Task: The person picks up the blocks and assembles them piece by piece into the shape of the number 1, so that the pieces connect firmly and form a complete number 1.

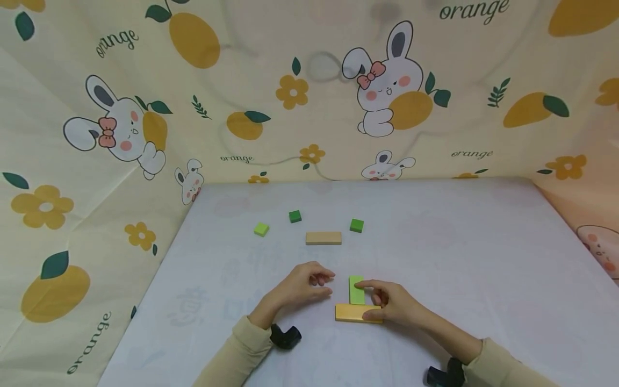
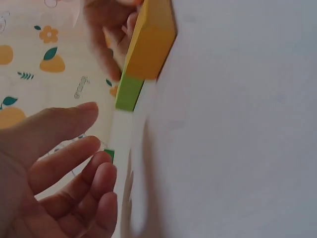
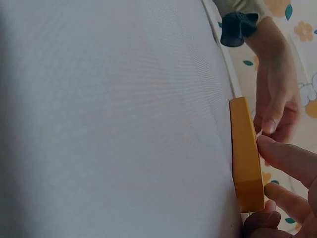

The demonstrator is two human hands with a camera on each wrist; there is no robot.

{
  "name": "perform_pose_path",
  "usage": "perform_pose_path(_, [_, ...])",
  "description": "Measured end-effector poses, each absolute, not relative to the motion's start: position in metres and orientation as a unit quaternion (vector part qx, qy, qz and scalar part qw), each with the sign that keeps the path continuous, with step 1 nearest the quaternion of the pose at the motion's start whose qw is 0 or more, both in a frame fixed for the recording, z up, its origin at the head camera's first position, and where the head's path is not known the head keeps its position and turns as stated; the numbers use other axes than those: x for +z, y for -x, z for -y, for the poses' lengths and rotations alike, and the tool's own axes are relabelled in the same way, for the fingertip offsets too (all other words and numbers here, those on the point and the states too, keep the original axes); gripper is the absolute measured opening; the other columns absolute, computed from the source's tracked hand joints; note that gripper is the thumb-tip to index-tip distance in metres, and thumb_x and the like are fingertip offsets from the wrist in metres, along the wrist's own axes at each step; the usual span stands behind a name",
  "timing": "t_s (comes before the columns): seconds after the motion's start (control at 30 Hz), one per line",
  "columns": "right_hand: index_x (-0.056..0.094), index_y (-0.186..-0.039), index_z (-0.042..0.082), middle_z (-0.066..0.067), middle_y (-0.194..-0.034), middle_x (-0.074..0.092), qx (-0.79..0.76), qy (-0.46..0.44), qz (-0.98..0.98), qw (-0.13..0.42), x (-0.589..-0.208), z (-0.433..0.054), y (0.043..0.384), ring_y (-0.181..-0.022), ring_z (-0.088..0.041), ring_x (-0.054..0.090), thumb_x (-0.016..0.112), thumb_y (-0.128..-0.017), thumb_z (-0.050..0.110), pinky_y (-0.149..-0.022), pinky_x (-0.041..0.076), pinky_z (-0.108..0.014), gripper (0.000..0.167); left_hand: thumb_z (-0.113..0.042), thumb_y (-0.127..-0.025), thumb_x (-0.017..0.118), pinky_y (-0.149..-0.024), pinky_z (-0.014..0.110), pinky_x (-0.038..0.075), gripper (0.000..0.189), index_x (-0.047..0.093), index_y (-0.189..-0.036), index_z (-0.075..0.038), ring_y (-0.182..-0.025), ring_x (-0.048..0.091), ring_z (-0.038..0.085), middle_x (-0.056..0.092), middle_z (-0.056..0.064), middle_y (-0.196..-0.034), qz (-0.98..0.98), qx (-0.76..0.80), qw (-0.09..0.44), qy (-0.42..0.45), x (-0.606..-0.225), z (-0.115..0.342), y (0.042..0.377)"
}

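White table (image 1: 483, 279) bears everything. Left hand (image 1: 301, 283): loosely curled, empty. Right hand (image 1: 400, 305): partly open, thumb touching yellow block (image 1: 347, 312), index on light-green block (image 1: 357, 297) just behind it. Farther back: tan block (image 1: 323, 238), three small green pieces (image 1: 356, 226).

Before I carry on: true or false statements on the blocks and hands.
1. The right hand touches the yellow rectangular block. True.
2. The light-green rectangular block lies beyond the yellow rectangular block. True.
3. The left hand grips the light-green rectangular block. False: it holds nothing.
4. The tan, wooden-looking rectangular block lies between the hands. False: it lies beyond both.
5. A small light-green square block lies left of two dark-green ones. True.
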State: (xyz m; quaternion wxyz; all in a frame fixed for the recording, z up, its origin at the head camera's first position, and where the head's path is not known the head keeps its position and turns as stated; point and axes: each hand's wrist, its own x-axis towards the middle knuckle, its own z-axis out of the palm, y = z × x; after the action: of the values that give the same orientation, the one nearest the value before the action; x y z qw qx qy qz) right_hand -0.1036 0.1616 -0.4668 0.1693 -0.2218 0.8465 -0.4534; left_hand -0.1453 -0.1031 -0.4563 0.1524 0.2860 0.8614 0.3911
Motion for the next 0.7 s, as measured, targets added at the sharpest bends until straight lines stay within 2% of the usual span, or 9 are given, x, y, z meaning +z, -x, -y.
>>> perform_pose_path(0.27, [0.06,-0.124,-0.001,0.004,-0.067,0.042,-0.449,0.219,-0.85,0.168,-0.464,-0.16,0.103,-0.06,0.002,0.036,0.081,-0.075,0.02,-0.055,0.033,-0.017,0.057,-0.012,-0.086,0.07,-0.08,0.022,0.051,0.028,0.068,-0.112,-0.001,-0.09,0.062,0.021,0.068,0.013,-0.101,-0.871,0.409,0.096,-0.253,-0.459,0.107,0.168])
perform_pose_path(0.47, [0.06,-0.124,0.0,0.004,-0.067,0.041,-0.442,0.216,-0.854,0.168,-0.463,-0.16,0.103,-0.061,0.002,0.035,0.081,-0.075,0.019,-0.057,0.033,-0.017,0.057,-0.01,-0.084,0.072,-0.078,0.022,0.051,0.025,0.069,-0.107,0.001,-0.089,0.062,0.024,0.067,0.016,-0.098,-0.874,0.431,0.041,-0.223,-0.46,0.109,0.185])
perform_pose_path(0.7, [0.061,-0.123,0.001,0.005,-0.066,0.04,-0.445,0.216,-0.853,0.168,-0.463,-0.16,0.103,-0.061,0.002,0.035,0.082,-0.074,0.019,-0.057,0.032,-0.017,0.057,-0.006,-0.08,0.075,-0.077,0.034,0.054,0.025,0.07,-0.103,0.001,-0.086,0.063,0.028,0.067,0.018,-0.096,-0.878,0.438,-0.022,-0.19,-0.464,0.108,0.204])
